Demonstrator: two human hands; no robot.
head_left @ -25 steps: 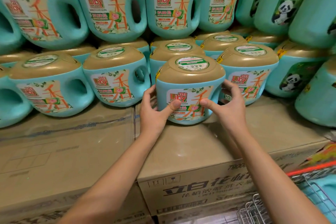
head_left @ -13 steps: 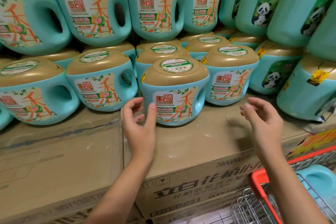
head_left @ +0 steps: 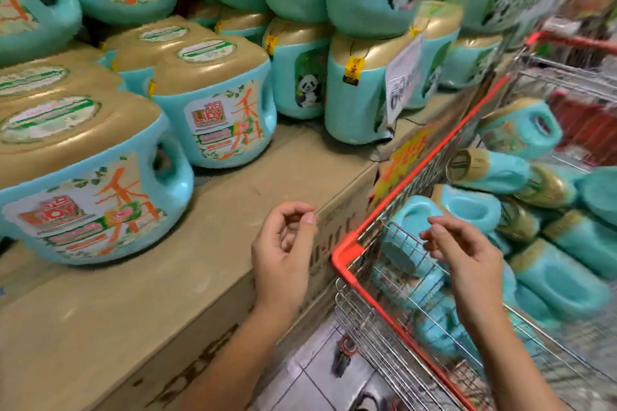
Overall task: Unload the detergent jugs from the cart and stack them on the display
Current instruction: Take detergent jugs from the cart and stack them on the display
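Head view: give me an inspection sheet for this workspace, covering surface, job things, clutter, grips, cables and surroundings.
Surface: cartons set side by side bear the display.
Job's things: display jugs stand upright on the cartons in two tiers; cart jugs lie piled on their sides in the cart.
Clutter: paper tag hangs among the display jugs; yellow sign on the carton side.
Grips: left hand over the carton edge, right hand over the cart; both loosely curled and empty.
Cables: nothing seen.
Surroundings: tiled floor; the right edge is too blurred to tell.
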